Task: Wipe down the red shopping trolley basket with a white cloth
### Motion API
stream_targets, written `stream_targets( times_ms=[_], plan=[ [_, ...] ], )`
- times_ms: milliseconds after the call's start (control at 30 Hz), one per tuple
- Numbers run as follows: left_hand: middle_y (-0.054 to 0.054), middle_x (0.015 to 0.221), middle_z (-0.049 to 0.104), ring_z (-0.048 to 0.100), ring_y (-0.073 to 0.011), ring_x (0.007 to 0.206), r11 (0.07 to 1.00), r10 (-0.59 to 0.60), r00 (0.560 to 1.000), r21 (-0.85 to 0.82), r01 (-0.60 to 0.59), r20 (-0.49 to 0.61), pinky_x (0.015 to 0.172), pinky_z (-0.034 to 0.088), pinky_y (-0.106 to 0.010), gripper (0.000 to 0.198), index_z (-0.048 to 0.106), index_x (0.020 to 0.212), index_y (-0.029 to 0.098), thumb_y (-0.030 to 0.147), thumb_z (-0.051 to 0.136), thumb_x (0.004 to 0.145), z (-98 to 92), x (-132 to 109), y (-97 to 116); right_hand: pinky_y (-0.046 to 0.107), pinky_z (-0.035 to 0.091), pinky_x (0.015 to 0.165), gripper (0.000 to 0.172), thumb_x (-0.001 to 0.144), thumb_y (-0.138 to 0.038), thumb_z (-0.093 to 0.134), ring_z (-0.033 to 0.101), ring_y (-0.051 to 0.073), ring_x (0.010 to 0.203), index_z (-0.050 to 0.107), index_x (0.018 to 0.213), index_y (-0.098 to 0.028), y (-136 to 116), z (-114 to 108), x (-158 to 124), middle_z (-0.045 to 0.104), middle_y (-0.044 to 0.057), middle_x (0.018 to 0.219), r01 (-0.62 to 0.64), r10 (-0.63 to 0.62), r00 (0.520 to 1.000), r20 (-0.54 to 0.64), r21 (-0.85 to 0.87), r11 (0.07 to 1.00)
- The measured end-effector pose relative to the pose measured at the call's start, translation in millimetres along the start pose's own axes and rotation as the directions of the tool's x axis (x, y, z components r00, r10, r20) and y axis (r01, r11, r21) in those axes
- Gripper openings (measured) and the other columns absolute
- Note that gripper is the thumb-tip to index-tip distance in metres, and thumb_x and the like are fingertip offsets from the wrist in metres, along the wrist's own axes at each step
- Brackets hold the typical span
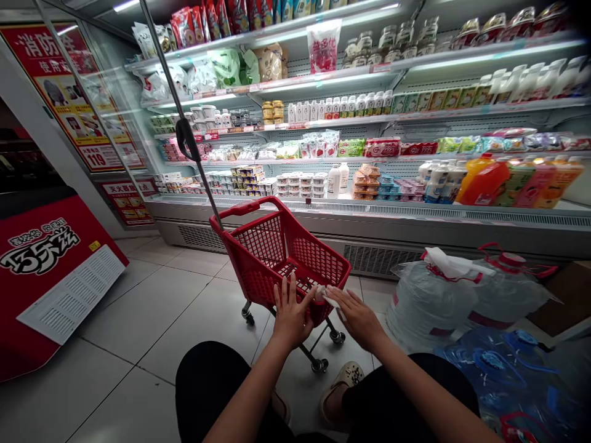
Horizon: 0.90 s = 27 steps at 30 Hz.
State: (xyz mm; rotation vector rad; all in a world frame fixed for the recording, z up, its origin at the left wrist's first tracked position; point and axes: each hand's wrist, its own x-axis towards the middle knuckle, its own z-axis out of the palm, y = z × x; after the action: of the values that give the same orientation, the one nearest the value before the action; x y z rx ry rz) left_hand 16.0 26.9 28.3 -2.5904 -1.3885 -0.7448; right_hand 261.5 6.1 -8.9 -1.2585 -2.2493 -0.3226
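Note:
A small red plastic shopping cart (258, 289) on wheels stands in front of me, with a tall dark pole rising from its far left corner. At its near rim, my left hand (292, 317) is spread with the fingers apart, its thumb reaching toward a crumpled white tissue (320, 294). My right hand (360, 315) is on the tissue at the cart's near right corner, its fingers close together and pressed over it. Part of the tissue is hidden beneath those fingers. Only the perforated walls and base show inside the basket.
Beyond the cart runs a refrigerated shelf unit (286, 212) with bottles, cups and pouches. At right stand bagged large water bottles (429, 295) and blue-capped water jugs (494, 369). A red freezer chest (55, 277) is at left, on the tiled floor (152, 320).

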Motion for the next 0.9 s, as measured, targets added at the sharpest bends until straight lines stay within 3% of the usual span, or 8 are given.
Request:
stream_targets(
  times_ms=[167,267,367,500,667,900],
  plan=[
    [-0.004,0.177,-0.011,-0.001,-0.0456,0.161,1.0,-0.007,1.0,0.004,0.007,-0.025,0.125,0.02,-0.069,0.101,0.024,0.166,0.041,0.015,0.071,0.079,3.4,-2.6,4.5,0.051,0.038,0.125,0.058,0.107,-0.022,0.032,0.045,0.021,0.15,0.032,0.165,-0.025,57.6,7.5,13.4,0.048,0.006,0.162,-0.118,0.118,0.993,0.004,-0.024,0.993],
    [-0.004,0.177,-0.01,-0.002,-0.0457,0.161,1.0,0.009,1.0,-0.003,-0.009,-0.003,0.125,0.021,-0.068,0.102,0.023,0.166,0.04,0.018,0.072,0.08,4.2,1.2,5.5,0.052,0.039,0.124,0.055,0.106,-0.023,0.032,0.047,0.023,0.149,0.042,0.16,-0.021,65.9,12.1,20.5,0.053,0.009,0.159,-0.178,0.178,0.984,-0.014,-0.034,0.983],
    [-0.004,0.177,-0.014,-0.003,-0.0479,0.161,1.0,0.018,1.0,-0.022,-0.018,0.013,0.125,0.019,-0.069,0.105,0.023,0.166,0.04,0.02,0.075,0.078,4.6,4.6,3.9,0.05,0.04,0.124,0.05,0.105,-0.022,0.035,0.05,0.023,0.146,0.053,0.152,-0.019,48.3,14.1,23.4,0.058,0.01,0.154,-0.185,0.184,0.982,-0.044,-0.013,0.983],
    [-0.003,0.175,-0.021,-0.002,-0.0492,0.16,0.999,0.045,0.999,-0.024,-0.044,0.017,0.126,0.017,-0.068,0.107,0.019,0.167,0.039,0.021,0.075,0.078,5.3,5.6,-0.5,0.046,0.045,0.121,0.043,0.103,-0.021,0.041,0.056,0.024,0.14,0.062,0.141,-0.017,5.0,14.3,21.7,0.065,0.011,0.145,-0.159,0.161,0.983,-0.084,0.028,0.987],
    [0.0,0.175,-0.023,0.001,-0.0499,0.16,0.998,0.056,0.998,-0.025,-0.055,0.011,0.126,0.018,-0.068,0.105,0.021,0.167,0.042,0.024,0.076,0.079,4.4,5.7,-4.1,0.048,0.043,0.122,0.044,0.103,-0.019,0.042,0.058,0.024,0.137,0.06,0.144,-0.018,-36.9,15.9,18.2,0.067,0.009,0.142,-0.117,0.123,0.978,-0.166,0.045,0.992],
    [-0.001,0.176,-0.017,-0.001,-0.0474,0.161,0.996,0.072,0.997,-0.047,-0.072,0.004,0.126,0.018,-0.067,0.096,0.03,0.164,0.039,0.024,0.075,0.081,1.6,3.0,-13.4,0.049,0.039,0.125,0.055,0.101,-0.016,0.045,0.054,0.024,0.142,0.046,0.157,-0.016,-45.8,17.6,13.0,0.061,0.009,0.151,-0.044,0.044,0.984,-0.17,0.008,0.999]
  ],
)
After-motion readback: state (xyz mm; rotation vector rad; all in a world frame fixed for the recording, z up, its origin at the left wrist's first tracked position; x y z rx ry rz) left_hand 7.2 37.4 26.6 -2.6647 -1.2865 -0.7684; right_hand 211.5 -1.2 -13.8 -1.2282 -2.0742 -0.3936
